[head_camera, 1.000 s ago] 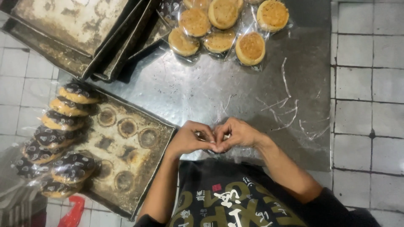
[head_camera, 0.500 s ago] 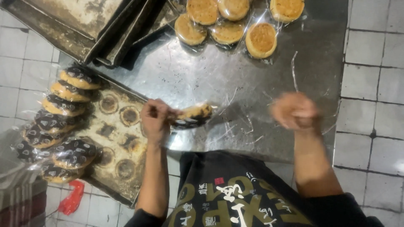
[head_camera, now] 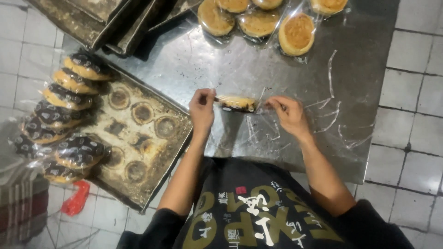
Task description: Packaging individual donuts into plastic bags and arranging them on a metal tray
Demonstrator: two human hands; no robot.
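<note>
Now both hands pinch the ends of a clear wrapper with a bun (head_camera: 236,103) inside, left hand (head_camera: 201,110) and right hand (head_camera: 289,115) just above the table (head_camera: 207,60); I think pulling evenly keeps the film unbroken.

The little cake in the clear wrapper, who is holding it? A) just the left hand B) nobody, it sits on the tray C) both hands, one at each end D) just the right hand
C: the left hand pinches one end of the wrapped cake and the right hand pinches the clear wrapper at the other end, holding it over the steel table.
</note>
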